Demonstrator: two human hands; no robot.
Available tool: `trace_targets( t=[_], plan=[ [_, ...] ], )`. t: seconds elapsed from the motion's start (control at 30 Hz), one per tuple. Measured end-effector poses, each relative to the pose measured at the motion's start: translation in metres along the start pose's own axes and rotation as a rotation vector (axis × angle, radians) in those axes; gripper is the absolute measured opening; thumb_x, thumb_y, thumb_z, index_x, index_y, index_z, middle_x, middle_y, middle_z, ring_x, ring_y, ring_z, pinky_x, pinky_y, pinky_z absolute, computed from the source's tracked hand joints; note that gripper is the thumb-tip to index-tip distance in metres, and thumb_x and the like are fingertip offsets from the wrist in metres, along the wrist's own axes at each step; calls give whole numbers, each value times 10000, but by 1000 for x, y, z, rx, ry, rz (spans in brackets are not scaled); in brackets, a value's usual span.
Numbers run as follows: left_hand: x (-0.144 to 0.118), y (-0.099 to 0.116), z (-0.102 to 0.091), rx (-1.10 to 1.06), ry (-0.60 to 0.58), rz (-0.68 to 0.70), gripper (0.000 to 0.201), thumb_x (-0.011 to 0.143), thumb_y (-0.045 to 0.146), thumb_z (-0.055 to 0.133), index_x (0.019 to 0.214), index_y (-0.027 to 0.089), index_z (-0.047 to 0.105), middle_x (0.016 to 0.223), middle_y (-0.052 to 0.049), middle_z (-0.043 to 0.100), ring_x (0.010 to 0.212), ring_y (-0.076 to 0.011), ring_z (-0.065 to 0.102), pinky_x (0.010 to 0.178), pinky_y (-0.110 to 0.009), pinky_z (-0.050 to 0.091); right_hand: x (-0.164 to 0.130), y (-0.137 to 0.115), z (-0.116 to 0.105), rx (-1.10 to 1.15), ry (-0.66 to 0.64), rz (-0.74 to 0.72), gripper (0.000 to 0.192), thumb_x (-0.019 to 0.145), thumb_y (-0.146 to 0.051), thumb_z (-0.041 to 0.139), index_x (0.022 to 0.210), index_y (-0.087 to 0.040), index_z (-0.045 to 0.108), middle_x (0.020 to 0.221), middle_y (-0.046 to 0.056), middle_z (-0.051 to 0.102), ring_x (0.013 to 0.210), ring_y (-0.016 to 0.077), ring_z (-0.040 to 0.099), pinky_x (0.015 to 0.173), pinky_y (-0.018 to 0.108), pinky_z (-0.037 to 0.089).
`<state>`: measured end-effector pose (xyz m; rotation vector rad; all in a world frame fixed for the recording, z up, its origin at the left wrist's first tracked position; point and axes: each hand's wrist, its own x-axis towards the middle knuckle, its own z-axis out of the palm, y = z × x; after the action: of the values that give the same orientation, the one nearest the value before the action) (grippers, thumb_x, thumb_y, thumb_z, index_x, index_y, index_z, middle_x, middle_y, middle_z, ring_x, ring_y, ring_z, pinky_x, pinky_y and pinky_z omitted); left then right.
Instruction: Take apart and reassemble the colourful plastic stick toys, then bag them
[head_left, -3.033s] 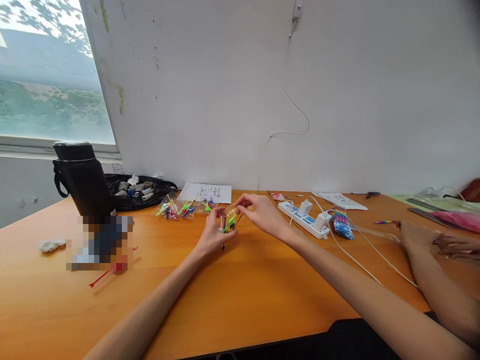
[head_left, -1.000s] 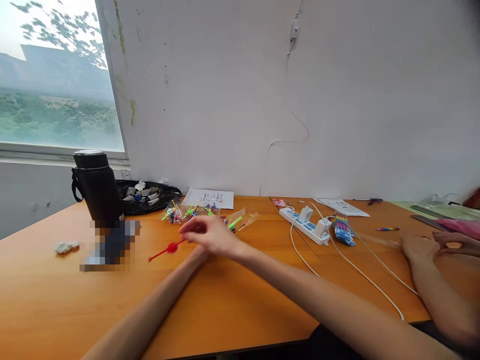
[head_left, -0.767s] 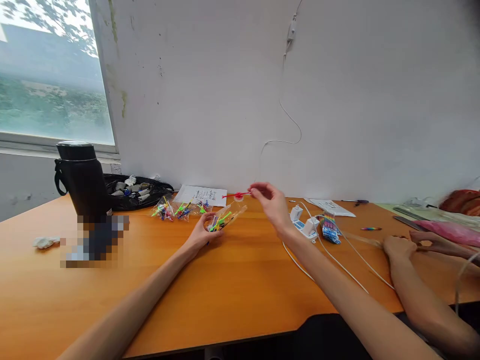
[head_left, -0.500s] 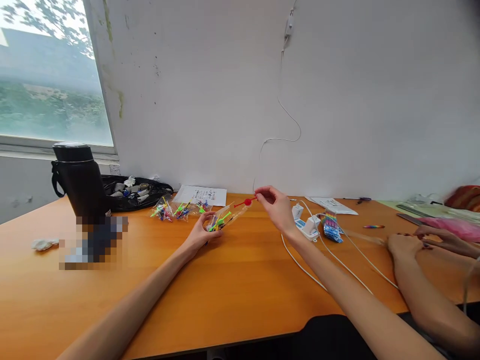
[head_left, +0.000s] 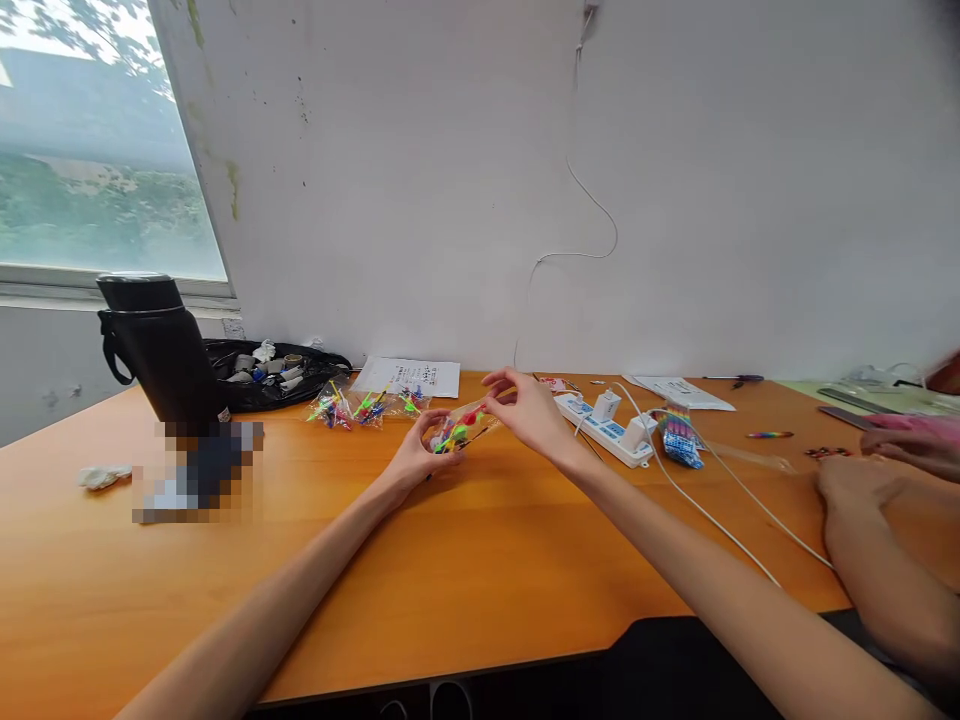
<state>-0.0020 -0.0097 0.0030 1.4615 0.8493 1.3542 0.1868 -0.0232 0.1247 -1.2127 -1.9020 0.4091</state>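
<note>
Above the table, my left hand (head_left: 415, 456) is closed around a clear plastic bag (head_left: 491, 421) that holds small green, yellow and dark plastic pieces (head_left: 450, 440). Thumb and fingertips of my right hand (head_left: 525, 410) are pinched at the bag's mouth, on the end of a red plastic piece (head_left: 472, 415) with a round part. That red piece lies at the opening, seemingly partly inside the bag. Farther back, several similar filled bags (head_left: 369, 406) rest on the table. The exact kind of the small pieces is too small to tell.
A black flask (head_left: 161, 350) stands at left, by a black bag of scraps (head_left: 315, 378) and a crumpled tissue (head_left: 103, 477). Right of my hands lie a white power strip (head_left: 611, 440) with cables and a rainbow-and-blue packet (head_left: 679, 440). A co-worker's hands (head_left: 862, 480) work at far right.
My right hand has moved left and brought the red plastic piece to the bag's mouth. My left hand still holds the bag. The camera view has shifted slightly.
</note>
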Motion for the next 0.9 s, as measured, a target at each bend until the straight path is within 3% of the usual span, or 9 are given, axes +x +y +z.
trace_targets(
  t=[0.13,0.23,0.4,0.5,0.67,0.77,0.9],
  plan=[
    [2,-1,0,-17,46,-2,694,612,286,862,1221,224,537,1311,-89,549,998,-203,654,861,-320,531,-1,2,3,-37,-78,-60,164,902,-226,559,1044,-198,635,954,44,719,828,156,684,733,274,501],
    [2,1,-1,-29,104,-23,723,616,308,868,1247,237,523,1345,-95,532,1014,-212,662,896,-341,527,-4,-1,2,-130,-11,-156,194,990,-335,452,1025,-210,596,975,47,711,914,181,655,794,312,468],
    [3,5,0,-110,150,-40,742,600,317,885,1245,232,529,1330,-105,550,998,-225,677,907,-374,540,-11,-11,0,-188,80,-239,209,971,-401,503,1056,-214,541,1061,60,663,1034,213,586,889,347,441],
    [2,7,1,-155,167,-30,725,605,302,889,1237,227,541,1331,-108,548,1048,-241,663,926,-391,545,-13,-9,0,-234,144,-273,214,969,-413,504,1012,-217,575,1106,75,626,1098,239,536,973,385,411],
    [0,14,7,-288,127,-35,676,632,282,883,1222,251,555,1402,-93,497,1042,-232,666,922,-425,561,-9,10,-5,-263,106,-276,198,939,-393,575,891,-236,686,1194,71,567,1199,263,472,1060,427,361],
    [-1,19,8,-398,94,-74,573,665,307,863,1166,254,590,1458,-77,448,1131,-258,630,874,-390,580,-5,19,-14,-238,120,-273,205,954,-375,562,913,-237,707,1182,73,557,1115,247,526,1021,419,398],
    [-1,19,-1,-418,24,-157,488,735,386,808,1171,284,614,1447,-64,479,1227,-273,567,828,-326,569,-3,21,-25,-156,29,-264,252,977,-408,525,976,-226,700,1182,70,525,749,134,584,822,341,495]
  ],
)
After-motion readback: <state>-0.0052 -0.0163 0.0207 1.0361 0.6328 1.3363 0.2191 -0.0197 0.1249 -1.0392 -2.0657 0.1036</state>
